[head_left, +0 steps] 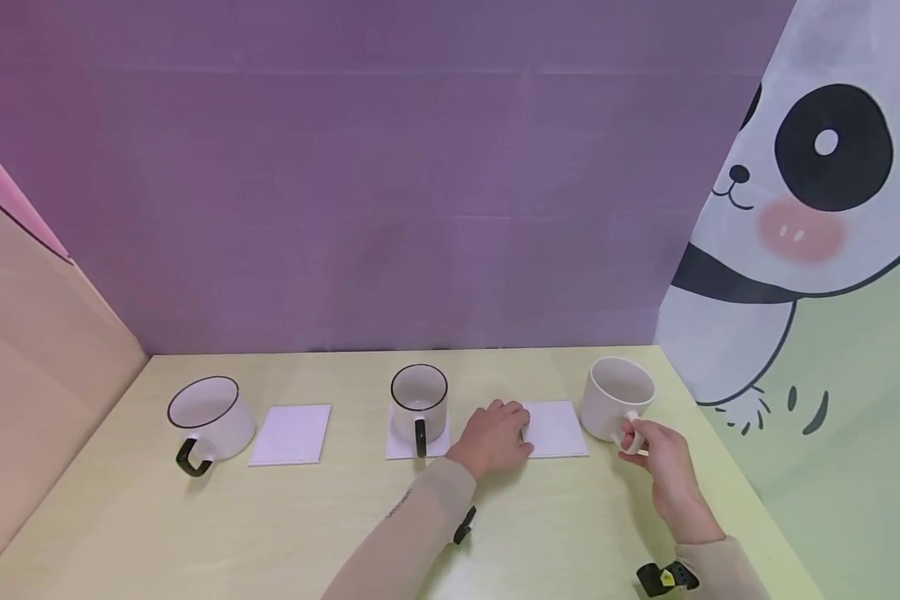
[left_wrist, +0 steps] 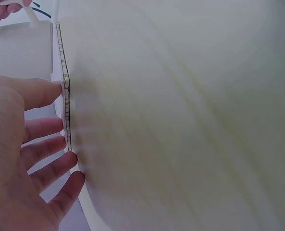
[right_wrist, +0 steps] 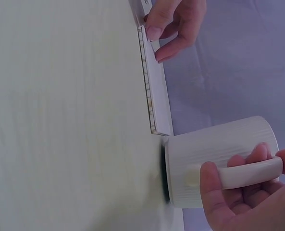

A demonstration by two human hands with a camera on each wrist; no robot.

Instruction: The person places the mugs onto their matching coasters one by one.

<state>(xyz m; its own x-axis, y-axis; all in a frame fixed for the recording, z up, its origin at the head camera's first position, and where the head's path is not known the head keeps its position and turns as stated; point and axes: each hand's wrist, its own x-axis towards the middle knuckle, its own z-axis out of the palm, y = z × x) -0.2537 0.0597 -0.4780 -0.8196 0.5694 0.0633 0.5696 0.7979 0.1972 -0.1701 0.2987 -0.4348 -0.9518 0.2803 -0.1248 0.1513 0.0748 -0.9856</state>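
Note:
My right hand [head_left: 663, 467] grips the handle of a plain white mug [head_left: 607, 404] at the right of the table. In the right wrist view the fingers curl round the handle, and a dark shadow strip shows under the mug's ribbed base [right_wrist: 167, 173]. With fairly straight fingers, my left hand [head_left: 495, 437] touches the left side of a white square coaster [head_left: 558, 429] just left of that mug. The left wrist view shows thumb and fingertips along the coaster's layered edge [left_wrist: 64, 82].
A black-rimmed white mug [head_left: 420, 400] stands on another white coaster [head_left: 397, 448], left of my left hand. Farther left are a third coaster [head_left: 291, 435] and a black-rimmed mug [head_left: 221, 421] with a black handle. A purple backdrop [head_left: 420, 208] rises behind the table.

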